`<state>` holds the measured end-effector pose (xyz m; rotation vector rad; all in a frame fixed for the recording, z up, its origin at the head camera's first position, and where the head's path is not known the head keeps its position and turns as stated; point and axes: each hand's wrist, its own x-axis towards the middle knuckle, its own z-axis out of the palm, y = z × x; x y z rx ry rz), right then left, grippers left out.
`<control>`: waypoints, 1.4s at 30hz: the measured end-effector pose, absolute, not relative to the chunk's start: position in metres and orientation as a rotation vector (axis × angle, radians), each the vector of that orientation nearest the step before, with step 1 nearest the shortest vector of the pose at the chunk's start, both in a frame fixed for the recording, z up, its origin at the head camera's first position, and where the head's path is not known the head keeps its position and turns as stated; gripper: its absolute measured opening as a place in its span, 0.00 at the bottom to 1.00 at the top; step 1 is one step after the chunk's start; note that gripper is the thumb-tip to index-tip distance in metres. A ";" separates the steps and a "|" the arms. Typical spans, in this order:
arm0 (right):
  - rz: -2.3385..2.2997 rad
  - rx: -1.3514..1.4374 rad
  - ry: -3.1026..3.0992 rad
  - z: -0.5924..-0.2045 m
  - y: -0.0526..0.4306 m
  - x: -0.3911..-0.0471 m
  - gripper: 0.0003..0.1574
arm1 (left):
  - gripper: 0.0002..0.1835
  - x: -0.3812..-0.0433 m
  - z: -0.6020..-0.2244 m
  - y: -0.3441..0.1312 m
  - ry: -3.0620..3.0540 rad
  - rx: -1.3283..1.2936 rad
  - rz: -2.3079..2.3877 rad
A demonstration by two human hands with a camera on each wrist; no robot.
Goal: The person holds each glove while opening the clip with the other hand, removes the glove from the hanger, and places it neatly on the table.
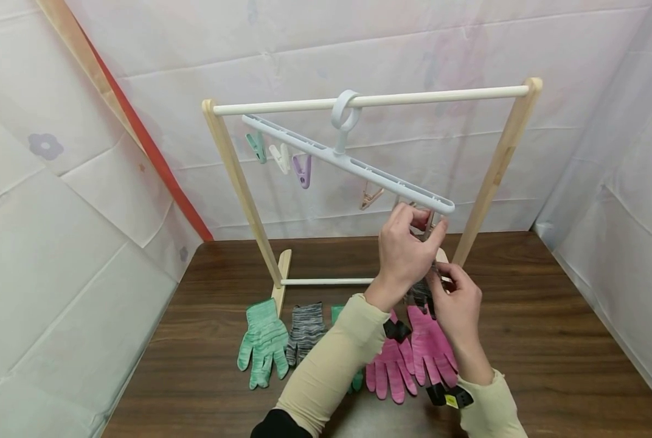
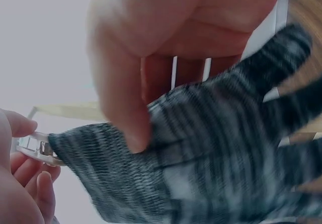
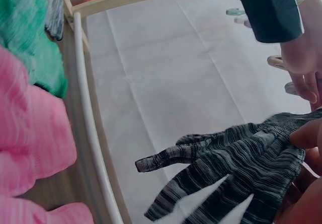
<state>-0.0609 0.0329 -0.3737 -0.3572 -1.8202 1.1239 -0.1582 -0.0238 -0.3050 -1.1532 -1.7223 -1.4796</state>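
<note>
A pale clothespin hangs under the right end of the white hanger, and my left hand pinches it. Below it, my right hand holds a black-and-grey striped knit glove between thumb and fingers near the cuff. The cuff's corner meets the clothespin's mouth; I cannot tell whether it sits between the jaws. In the right wrist view the glove's fingers dangle free. Other clothespins on the hanger are green, white, purple and copper-pink.
The hanger tilts on the top bar of a wooden rack. On the brown table lie a green glove, a grey striped glove, another green glove and pink gloves. A pale curtain stands behind.
</note>
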 end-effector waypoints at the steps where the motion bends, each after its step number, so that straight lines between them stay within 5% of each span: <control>1: 1.123 -0.367 -1.828 -0.380 0.037 -0.062 0.05 | 0.11 -0.159 -0.305 -0.024 -1.720 -1.162 -1.488; 42: 1.021 -0.658 -1.970 -0.405 0.085 -0.031 0.09 | 0.16 -0.161 -0.313 -0.025 -1.736 -1.166 -1.642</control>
